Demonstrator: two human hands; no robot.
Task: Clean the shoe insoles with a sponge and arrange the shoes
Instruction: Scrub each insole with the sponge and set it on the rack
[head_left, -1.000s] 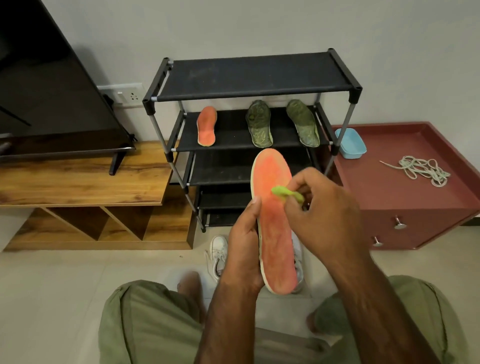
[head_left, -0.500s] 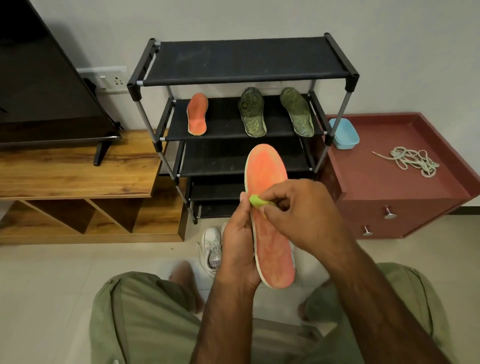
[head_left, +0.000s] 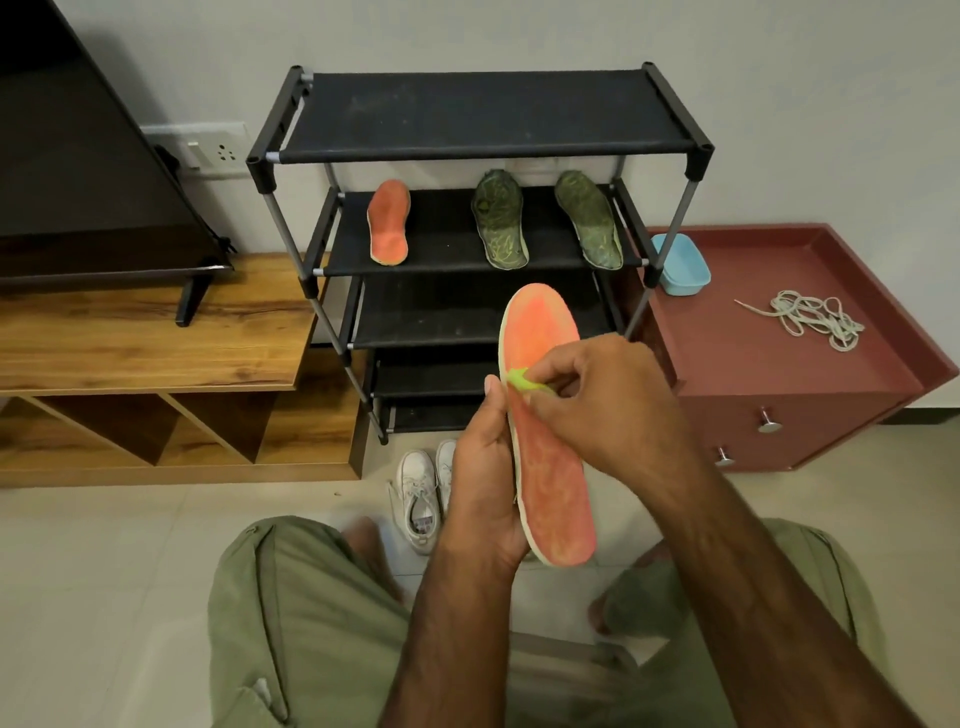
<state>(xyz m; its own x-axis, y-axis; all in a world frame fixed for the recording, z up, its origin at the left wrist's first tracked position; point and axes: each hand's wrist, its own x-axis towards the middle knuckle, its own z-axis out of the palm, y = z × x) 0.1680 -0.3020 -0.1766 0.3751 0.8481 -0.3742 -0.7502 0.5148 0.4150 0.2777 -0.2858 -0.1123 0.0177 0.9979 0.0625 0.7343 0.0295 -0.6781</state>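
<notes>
My left hand (head_left: 485, 478) grips an orange insole (head_left: 550, 467) by its left edge, holding it upright in front of me. My right hand (head_left: 608, 400) pinches a small green sponge (head_left: 522, 379) against the insole's upper half. A second orange insole (head_left: 388, 223) and two dark green insoles (head_left: 498, 221) (head_left: 589, 221) lie on the second shelf of the black shoe rack (head_left: 483, 119). A pair of white shoes (head_left: 418, 501) stands on the floor below the rack, partly hidden by my left hand.
A maroon drawer unit (head_left: 810, 364) at the right carries a blue tub (head_left: 680, 265) and a bundle of pale laces (head_left: 813, 319). A wooden TV stand (head_left: 145, 343) with a television (head_left: 88, 171) sits at the left. My knees fill the lower view.
The sponge in my right hand has slid across the insole from its right side to its left edge. The view has shifted slightly.
</notes>
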